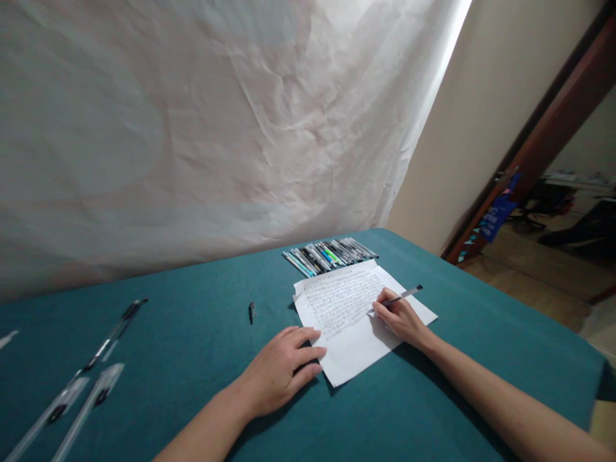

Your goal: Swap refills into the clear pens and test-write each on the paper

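A white sheet of paper (pixel 353 333) covered in handwriting lies on a teal tablecloth (pixel 192 346). My right hand (pixel 399 319) rests on the sheet, fingers closed round a pen (pixel 402 296) whose tip touches the paper. My left hand (pixel 282 369) lies flat with fingers spread, its fingertips pressing the sheet's near left edge. A small dark pen cap (pixel 251 312) sits on the cloth just left of the paper.
Several pens (pixel 330 255) lie in a row behind the sheet. More pens (pixel 113 335) and clear wrapped pens (pixel 72 404) lie at the far left. A creased white backdrop (pixel 192 128) hangs behind the table. A doorway (pixel 543 212) opens at the right.
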{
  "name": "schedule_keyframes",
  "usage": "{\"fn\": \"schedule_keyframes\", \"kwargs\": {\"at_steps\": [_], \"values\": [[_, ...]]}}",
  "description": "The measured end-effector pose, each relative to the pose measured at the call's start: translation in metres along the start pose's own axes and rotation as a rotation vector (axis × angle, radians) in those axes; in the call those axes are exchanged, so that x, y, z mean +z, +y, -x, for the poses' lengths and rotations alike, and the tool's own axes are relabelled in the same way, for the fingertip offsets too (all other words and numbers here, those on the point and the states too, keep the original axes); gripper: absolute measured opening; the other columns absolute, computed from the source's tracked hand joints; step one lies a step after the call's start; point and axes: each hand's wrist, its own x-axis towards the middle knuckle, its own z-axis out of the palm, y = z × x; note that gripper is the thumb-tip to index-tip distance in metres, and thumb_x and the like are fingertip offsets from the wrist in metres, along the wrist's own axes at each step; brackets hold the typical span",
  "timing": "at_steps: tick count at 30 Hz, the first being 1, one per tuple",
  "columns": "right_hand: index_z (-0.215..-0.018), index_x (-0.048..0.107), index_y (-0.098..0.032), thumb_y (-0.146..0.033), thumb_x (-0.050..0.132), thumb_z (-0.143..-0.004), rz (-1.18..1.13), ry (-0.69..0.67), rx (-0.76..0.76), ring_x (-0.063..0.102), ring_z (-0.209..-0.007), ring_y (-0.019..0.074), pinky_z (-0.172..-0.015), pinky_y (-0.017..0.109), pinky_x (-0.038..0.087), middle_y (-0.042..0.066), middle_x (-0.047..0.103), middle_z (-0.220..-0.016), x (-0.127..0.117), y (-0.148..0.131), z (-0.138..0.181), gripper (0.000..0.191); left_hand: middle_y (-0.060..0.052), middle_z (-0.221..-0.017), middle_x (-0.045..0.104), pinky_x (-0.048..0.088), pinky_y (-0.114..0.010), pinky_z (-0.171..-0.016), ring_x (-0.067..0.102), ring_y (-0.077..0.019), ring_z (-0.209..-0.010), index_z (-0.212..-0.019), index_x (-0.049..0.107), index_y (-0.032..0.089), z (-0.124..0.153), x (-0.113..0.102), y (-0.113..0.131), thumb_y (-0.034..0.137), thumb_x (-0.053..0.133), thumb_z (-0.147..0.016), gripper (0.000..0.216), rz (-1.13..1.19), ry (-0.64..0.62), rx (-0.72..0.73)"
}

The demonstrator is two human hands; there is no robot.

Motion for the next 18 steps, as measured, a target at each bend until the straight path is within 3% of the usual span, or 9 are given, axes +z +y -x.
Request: {"fn": "schedule_keyframes", "kwargs": {"at_steps": [6, 11, 14, 18], "values": [[-0.065, 0.045, -0.019, -0.026, 0.049, -0.076, -0.014, 0.018, -0.003, 0.041, -0.05, 0.0102, -0.049, 0.022, 0.034, -0.004, 0.045, -0.055, 0.001, 0.002, 0.0, 0.014, -0.006, -0.123, 0.05, 0.032, -0.041, -0.097, 0.044, -0.0208, -0.112, -0.113, 0.056, 0.026, 0.0, 0.0, 0.0, 0.034, 0.039, -0.088, 0.031, 0.005, 0.009, 0.013], [-0.066, 0.045, -0.019, -0.029, 0.048, -0.077, -0.046, 0.031, 0.088, 0.042, -0.045, 0.0094, -0.046, 0.022, 0.034, -0.005, 0.046, -0.051, 0.0, 0.008, -0.001, 0.015, -0.006, -0.122, 0.051, 0.035, -0.039, -0.096, 0.046, -0.0199, -0.111, -0.113, 0.056, 0.025, 0.002, 0.004, -0.004, 0.033, 0.039, -0.088, 0.031, 0.018, 0.028, -0.007], [-0.066, 0.046, -0.019, -0.034, 0.049, -0.078, -0.072, 0.031, 0.117, 0.043, -0.044, 0.0095, -0.045, 0.022, 0.034, -0.005, 0.047, -0.05, 0.0, 0.009, 0.0, 0.019, -0.006, -0.121, 0.052, 0.035, -0.037, -0.096, 0.046, -0.0191, -0.111, -0.111, 0.057, 0.024, 0.005, 0.007, -0.018, 0.03, 0.04, -0.088, 0.029, -0.011, 0.151, -0.098], [-0.071, 0.05, -0.019, -0.039, 0.051, -0.078, -0.041, 0.047, 0.061, 0.046, -0.047, 0.0114, -0.047, 0.023, 0.037, -0.003, 0.049, -0.053, 0.002, 0.002, 0.002, 0.021, -0.007, -0.122, 0.05, 0.033, -0.041, -0.096, 0.042, -0.0207, -0.114, -0.11, 0.057, 0.023, 0.012, 0.0, -0.049, 0.024, 0.04, -0.087, 0.029, -0.164, 0.41, -0.354]]}}
